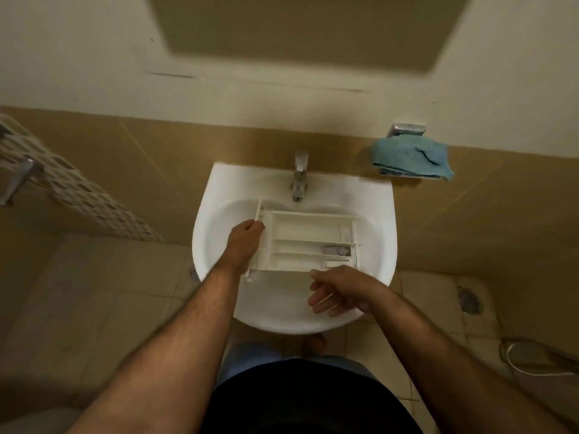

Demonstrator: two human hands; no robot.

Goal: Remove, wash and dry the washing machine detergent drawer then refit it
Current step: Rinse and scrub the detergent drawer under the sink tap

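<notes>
The white detergent drawer (305,239) lies in the white sink (219,189), its front panel to the left and its compartments facing up. My left hand (246,238) grips the drawer's front panel at the left end. My right hand (336,291) hovers over the sink's near side, just in front of the drawer, fingers loosely spread and holding nothing. The chrome tap (299,177) stands at the back of the sink, above the drawer; no water is visible running.
A blue cloth (410,159) lies on a small metal wall shelf to the right of the sink. A patterned towel (72,183) hangs on a rail at the left. A floor drain (469,300) and a hose (532,358) are at the right on the tiled floor.
</notes>
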